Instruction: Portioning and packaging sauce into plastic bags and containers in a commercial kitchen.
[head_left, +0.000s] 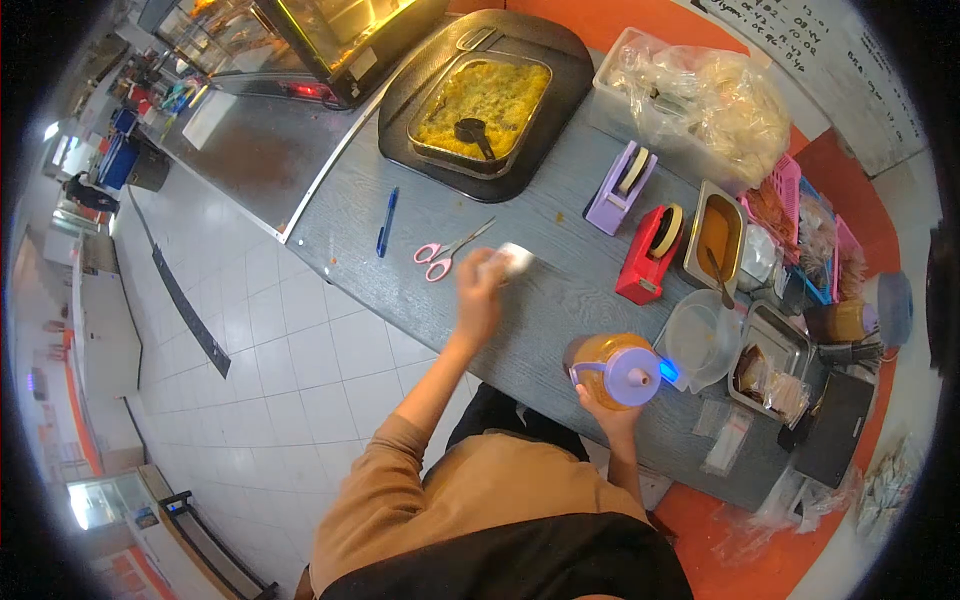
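Observation:
My left hand (478, 296) is over the grey wood-grain table (536, 322), closed around a small white piece (515, 257), perhaps tissue or cloth; motion blurs it. Just left of that hand lie scissors (442, 253) with pink handles, blades pointing away from me. Near the table's front edge, my right hand (611, 415) grips a plastic jug (600, 360) of amber liquid with a lilac lid and spout. I cannot tell whether the jug rests on the table. A blue pen (388, 223) lies beyond the scissors to the left.
At the back, a foil tray (480, 105) of yellow food with a black scoop sits on a dark tray (405, 97). Lilac (619, 187) and red (649, 255) tape dispensers, a metal pan (716, 232) of brown sauce and a clear plastic tub (701, 337) line the right.

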